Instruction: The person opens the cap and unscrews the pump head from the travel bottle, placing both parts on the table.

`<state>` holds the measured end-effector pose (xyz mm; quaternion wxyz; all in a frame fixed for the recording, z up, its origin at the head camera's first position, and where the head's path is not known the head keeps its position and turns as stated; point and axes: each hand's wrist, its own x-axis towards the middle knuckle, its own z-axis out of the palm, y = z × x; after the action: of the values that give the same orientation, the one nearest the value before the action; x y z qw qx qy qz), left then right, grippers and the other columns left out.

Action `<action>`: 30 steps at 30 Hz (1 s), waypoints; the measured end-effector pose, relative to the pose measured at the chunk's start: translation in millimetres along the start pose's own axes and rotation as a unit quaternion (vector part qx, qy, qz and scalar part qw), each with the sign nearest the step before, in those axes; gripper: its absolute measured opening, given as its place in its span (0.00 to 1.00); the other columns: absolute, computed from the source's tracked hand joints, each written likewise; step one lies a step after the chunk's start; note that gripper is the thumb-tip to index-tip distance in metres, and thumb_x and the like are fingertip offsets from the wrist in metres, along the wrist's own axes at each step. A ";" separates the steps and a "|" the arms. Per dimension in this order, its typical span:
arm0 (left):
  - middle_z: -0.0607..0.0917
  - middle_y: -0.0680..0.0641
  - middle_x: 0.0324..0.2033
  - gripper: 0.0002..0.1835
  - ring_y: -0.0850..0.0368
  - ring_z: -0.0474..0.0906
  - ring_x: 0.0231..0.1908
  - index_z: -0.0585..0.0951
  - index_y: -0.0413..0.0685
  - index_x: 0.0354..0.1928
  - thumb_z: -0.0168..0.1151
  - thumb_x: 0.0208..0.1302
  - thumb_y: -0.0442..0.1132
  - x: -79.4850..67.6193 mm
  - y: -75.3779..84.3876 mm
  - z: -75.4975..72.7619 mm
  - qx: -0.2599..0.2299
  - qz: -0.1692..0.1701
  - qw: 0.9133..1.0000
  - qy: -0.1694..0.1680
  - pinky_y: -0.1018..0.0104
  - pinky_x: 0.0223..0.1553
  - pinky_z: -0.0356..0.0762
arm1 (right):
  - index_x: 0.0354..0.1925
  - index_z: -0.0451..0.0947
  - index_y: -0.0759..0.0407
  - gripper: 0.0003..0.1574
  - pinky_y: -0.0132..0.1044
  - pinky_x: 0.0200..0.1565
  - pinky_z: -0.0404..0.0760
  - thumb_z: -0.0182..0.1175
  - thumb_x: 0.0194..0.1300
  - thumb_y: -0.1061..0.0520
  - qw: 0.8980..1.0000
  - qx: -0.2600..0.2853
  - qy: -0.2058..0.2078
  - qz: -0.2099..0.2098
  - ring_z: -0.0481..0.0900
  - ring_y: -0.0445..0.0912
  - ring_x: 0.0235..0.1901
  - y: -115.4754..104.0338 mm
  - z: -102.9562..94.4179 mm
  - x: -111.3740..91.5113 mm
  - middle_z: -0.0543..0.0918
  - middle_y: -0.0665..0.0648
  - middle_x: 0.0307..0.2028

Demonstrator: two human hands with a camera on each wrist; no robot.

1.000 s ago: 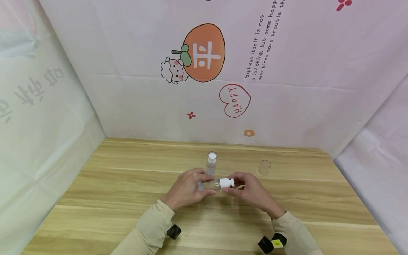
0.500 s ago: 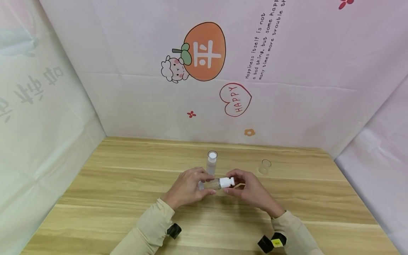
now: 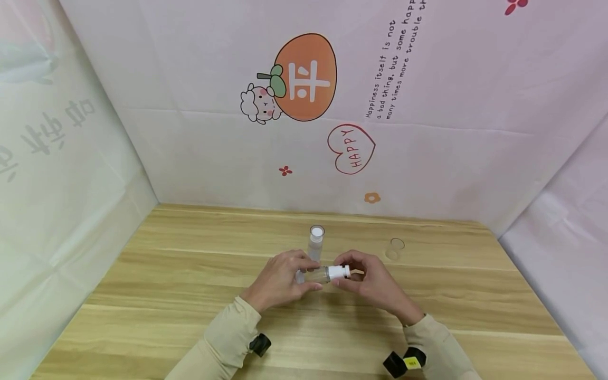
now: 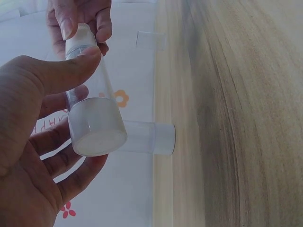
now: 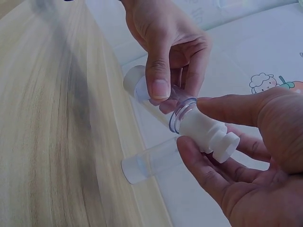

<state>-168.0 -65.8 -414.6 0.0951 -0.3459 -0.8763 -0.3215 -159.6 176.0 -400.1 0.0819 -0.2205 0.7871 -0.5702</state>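
Note:
A small clear pump bottle [image 3: 315, 274] lies sideways across both hands above the table. Its white base [image 4: 97, 125] faces the left wrist camera, and its white pump head [image 5: 203, 127] points right. My left hand [image 3: 284, 277] grips the clear body, thumb on one side and fingers on the other. Around the white collar, the thumb and fingers of my right hand [image 3: 372, 279] pinch from opposite sides. Just behind the left fingers stands a second pump bottle [image 3: 315, 245], upright, partly hidden by the hand in the head view.
A clear cap [image 3: 395, 249] stands on the wooden table [image 3: 190, 253] at the back right. White printed cloth [image 3: 214, 158] walls in the table's back and sides. Black wrist cameras [image 3: 260, 345] hang below both sleeves.
The right thumb and fingers have shifted slightly around the white pump head. My left hand and the held bottle stay almost where they were; the standing bottle and cap have not moved.

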 end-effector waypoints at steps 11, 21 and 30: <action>0.86 0.53 0.37 0.20 0.59 0.77 0.32 0.89 0.49 0.49 0.79 0.56 0.47 -0.8 1.2 1.2 0.006 -0.004 1.000 0.000 0.68 0.32 0.72 | 0.44 0.81 0.64 0.13 0.37 0.42 0.85 0.72 0.61 0.67 1.000 0.005 0.021 -0.002 0.82 0.49 0.41 -0.6 0.7 -2.3 0.82 0.63 0.45; 0.86 0.52 0.38 0.20 0.58 0.78 0.33 0.89 0.48 0.50 0.79 0.56 0.47 -0.5 0.8 0.8 0.010 -0.004 1.000 0.002 0.68 0.33 0.73 | 0.43 0.82 0.64 0.12 0.37 0.41 0.85 0.72 0.60 0.68 0.999 -0.009 0.041 -0.026 0.82 0.49 0.41 0.2 0.2 -3.1 0.82 0.62 0.44; 0.86 0.53 0.39 0.21 0.56 0.80 0.35 0.89 0.50 0.50 0.79 0.55 0.48 -3.0 -3.6 0.1 0.015 -0.018 1.000 0.001 0.67 0.34 0.74 | 0.43 0.83 0.62 0.12 0.38 0.42 0.86 0.72 0.61 0.66 0.999 -0.013 0.045 -0.026 0.82 0.49 0.41 1.3 -5.5 -6.0 0.83 0.61 0.44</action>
<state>-168.3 -69.4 -417.6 0.0951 -0.3285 -0.8869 -0.3106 -156.6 183.8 -400.2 0.0288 -0.2158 0.7914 -0.5712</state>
